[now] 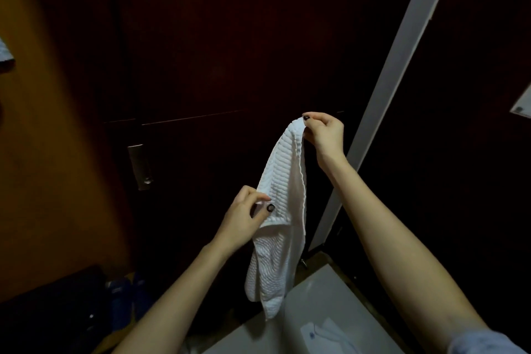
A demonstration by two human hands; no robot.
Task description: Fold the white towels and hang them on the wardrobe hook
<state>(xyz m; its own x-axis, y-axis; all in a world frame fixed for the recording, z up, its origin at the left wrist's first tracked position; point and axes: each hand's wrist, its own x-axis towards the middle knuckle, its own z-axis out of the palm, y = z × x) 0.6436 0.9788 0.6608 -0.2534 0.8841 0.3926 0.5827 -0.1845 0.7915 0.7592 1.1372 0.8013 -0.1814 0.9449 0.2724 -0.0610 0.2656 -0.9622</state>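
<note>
Right hand is pinching the top end of the white towel with thumb and fingertips, holding it up high. Left hand is pinching the towel's side edge lower down, near the middle, thumb on the front. The towel is hanging in the air between both hands, in front of the dark wardrobe door. Its long way is running up and down, leaning right at the top. It is looking doubled over, narrow, soft and floppy, with bumpy ribs across it. The right hand is sitting higher, so it is probably the one to lift the towel onto a hook. No hook is showing. A metal plate is sitting on the door to the left, a pale strip is running up on the right, and a smooth white top is lying under the towel's tail.
</note>
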